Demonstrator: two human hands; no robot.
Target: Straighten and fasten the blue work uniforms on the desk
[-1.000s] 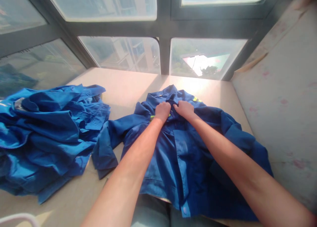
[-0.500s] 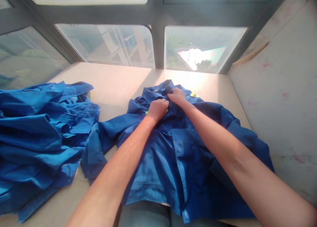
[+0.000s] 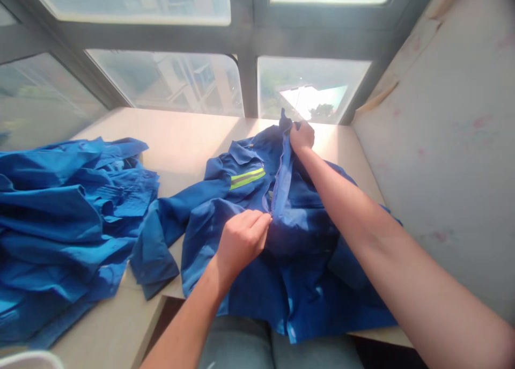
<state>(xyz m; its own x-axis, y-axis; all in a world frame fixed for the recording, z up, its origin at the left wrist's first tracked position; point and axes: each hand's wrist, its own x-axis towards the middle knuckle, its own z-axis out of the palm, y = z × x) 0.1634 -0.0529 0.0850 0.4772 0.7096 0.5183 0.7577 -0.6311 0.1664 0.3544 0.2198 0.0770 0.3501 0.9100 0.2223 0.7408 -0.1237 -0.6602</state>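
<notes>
A blue work jacket (image 3: pixel 225 224) with a yellow-green reflective strip (image 3: pixel 247 178) lies spread in front of me, its lower edge over my lap. My left hand (image 3: pixel 245 235) is closed in a pinch at the zipper (image 3: pixel 277 181), at the bottom of its parted stretch; the fingers hide the pull. Higher up, near the collar, my right hand (image 3: pixel 302 137) grips the jacket's right-hand front edge and holds it raised. Above my left hand the front lies parted, with the zipper teeth showing.
A heap of blue clothing (image 3: pixel 60 224) lies at the left on the pale surface (image 3: pixel 181 127). Window frames (image 3: pixel 249 85) stand along the back, and a wall with peeling covering (image 3: pixel 442 144) is at the right. A white rim (image 3: pixel 38 355) shows at lower left.
My left hand has moved down the jacket front from near the collar, and the zipper has parted above it. My right hand has lifted the collar edge up and to the right.
</notes>
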